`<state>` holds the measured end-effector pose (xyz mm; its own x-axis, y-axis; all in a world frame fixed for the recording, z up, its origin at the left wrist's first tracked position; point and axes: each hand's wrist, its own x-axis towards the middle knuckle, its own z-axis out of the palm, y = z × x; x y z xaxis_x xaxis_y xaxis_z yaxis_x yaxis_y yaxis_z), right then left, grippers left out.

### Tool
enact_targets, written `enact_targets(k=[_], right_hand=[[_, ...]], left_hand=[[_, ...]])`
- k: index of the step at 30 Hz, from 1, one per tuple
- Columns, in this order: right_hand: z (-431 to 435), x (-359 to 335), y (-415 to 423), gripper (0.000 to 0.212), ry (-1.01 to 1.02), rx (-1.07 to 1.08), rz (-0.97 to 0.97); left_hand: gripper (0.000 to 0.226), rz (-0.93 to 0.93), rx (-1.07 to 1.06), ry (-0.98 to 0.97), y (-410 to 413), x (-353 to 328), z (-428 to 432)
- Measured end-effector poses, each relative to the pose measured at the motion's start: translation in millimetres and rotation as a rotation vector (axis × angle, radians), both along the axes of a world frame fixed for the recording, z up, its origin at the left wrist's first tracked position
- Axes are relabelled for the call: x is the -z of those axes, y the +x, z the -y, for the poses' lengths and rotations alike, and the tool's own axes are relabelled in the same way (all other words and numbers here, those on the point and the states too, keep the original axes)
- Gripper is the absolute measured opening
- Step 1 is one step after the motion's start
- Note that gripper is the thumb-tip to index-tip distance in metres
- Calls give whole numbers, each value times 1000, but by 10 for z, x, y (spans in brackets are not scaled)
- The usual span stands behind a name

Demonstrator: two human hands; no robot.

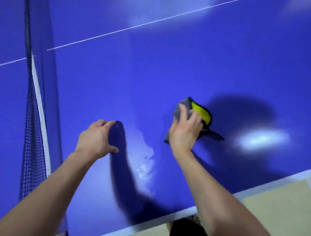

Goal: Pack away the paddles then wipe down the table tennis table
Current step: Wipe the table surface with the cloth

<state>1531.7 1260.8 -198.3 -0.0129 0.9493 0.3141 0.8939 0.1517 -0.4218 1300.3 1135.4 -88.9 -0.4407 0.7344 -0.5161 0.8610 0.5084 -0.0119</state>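
The right hand (184, 129) covers the middle of the bunched cloth (202, 114), hiding its full shape. The net (35, 123) and table (149, 73) run past the edges. Both forearms are cut off below.

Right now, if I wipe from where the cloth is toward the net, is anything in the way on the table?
Yes. The left hand sits on the table between the cloth, pressed under the right hand, and the net. Nothing else visible lies on that stretch, only wet streaks.
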Motion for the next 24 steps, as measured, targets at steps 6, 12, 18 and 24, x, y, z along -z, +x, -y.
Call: enact_targets(k=[6,12,18,24], right_hand=[[135,-54,-437,60,-42,-1074,99],[-1763,17,-162,45,-4,90,50],[-656,-79,-1476,60,-86,-430,143],[-2127,61,-1204,54,49,-1048,108]], left_hand=[[157,37,-47,-3,-642,129,-812],[176,7,-164,2,-1532,163,-1401],[187,-40,30,-142,-1911,305,-1782],[188,-68,124,-174,-1942,371,-1798]])
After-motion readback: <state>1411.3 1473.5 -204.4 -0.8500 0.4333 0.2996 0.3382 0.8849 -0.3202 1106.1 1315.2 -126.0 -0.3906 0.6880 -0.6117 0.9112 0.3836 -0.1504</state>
